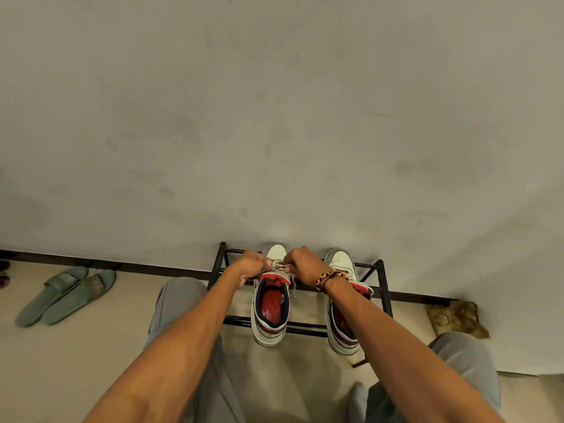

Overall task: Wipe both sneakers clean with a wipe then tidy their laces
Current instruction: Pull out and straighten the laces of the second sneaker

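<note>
You are on the lace-tidying step, working the left of the 2 white low-top sneakers with red and navy lining [270,306], which sits toe to the wall on the black metal shoe rack [385,288]. Your left hand [251,267] and your right hand [300,262] meet over its tongue, each with its fingers curled and pinching a strand of the pale, flat lace [279,265] that runs between them, so both hands are clamped on the lace rather than loose. A free tail of the same lace hangs down the shoe's right side, towards the collar. The second white sneaker [343,300] stands just beside the first on the same rack, partly under your right forearm, and its laces are hidden, so you cannot tell whether they are done. No wipe shows anywhere in view, which suggests the wiping is behind you, though that is a judgement only. Next, you likely need to draw the 2 strands evenly, cross or loop them, and snug the knot down flat on the tongue without pulling the shoe off the thin rack bars; keep tension equal in both hands. After that, gather the hanging tail, then shift to the second sneaker.
</note>
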